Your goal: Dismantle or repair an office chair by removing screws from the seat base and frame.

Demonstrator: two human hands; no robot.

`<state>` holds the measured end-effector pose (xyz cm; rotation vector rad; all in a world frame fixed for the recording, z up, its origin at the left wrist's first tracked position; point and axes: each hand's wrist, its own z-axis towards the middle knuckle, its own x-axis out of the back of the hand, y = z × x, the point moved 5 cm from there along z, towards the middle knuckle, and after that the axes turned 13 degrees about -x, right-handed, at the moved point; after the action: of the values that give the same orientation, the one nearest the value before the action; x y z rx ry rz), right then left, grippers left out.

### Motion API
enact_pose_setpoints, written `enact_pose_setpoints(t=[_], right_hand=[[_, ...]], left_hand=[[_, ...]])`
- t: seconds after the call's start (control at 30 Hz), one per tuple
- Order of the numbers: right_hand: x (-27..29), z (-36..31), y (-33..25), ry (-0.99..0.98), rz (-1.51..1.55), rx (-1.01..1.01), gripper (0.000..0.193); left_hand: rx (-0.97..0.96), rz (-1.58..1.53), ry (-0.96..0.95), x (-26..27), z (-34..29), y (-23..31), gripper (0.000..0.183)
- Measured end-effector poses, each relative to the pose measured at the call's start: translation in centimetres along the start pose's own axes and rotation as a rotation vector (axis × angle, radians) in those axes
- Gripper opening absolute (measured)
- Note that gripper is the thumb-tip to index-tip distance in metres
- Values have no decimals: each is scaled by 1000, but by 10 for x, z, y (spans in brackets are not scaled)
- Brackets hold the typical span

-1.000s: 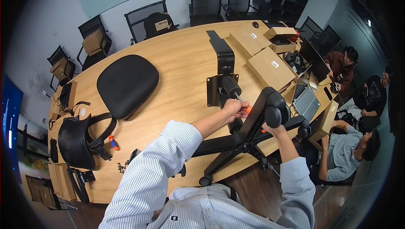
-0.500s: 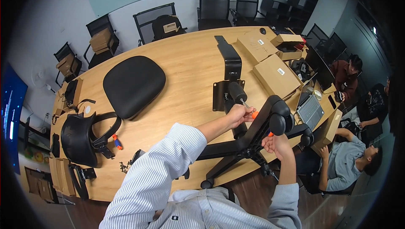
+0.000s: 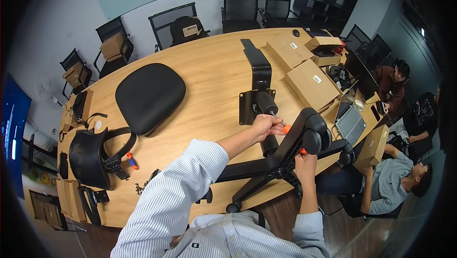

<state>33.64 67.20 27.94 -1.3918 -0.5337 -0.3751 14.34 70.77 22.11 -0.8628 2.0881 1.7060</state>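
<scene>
A black five-star chair base lies tipped on its side at the table's right part, with its column joined to a mounting plate and a bent black bracket. Left of the base's near caster leg, my left hand pinches the shaft of an orange-handled screwdriver, whose tip points up at the plate. My right hand is closed around the handle end, below that leg. The leg hides the middle of the handle and some right fingertips.
On the table lie a black seat pad, a black backrest, a second screwdriver and loose screws. Cardboard boxes and a laptop stand to the right. A person sits close by with a box.
My right hand has moved slightly up and left, closing on the handle end where its fingers were looser. My left hand stays nearly in place on the shaft.
</scene>
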Motion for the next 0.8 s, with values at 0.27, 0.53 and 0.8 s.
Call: enact_pose_setpoints(t=[0.27, 0.53, 0.8], right_hand=[[-9, 1, 27, -66, 223, -492, 12], [-7, 2, -1, 69, 234, -14, 22], [5, 8, 28, -256, 45, -510, 13]], left_hand=[[-39, -33, -10, 5, 5, -14, 19], [9, 40, 42, 4, 1, -10, 20], [-27, -52, 3, 3, 5, -13, 18]])
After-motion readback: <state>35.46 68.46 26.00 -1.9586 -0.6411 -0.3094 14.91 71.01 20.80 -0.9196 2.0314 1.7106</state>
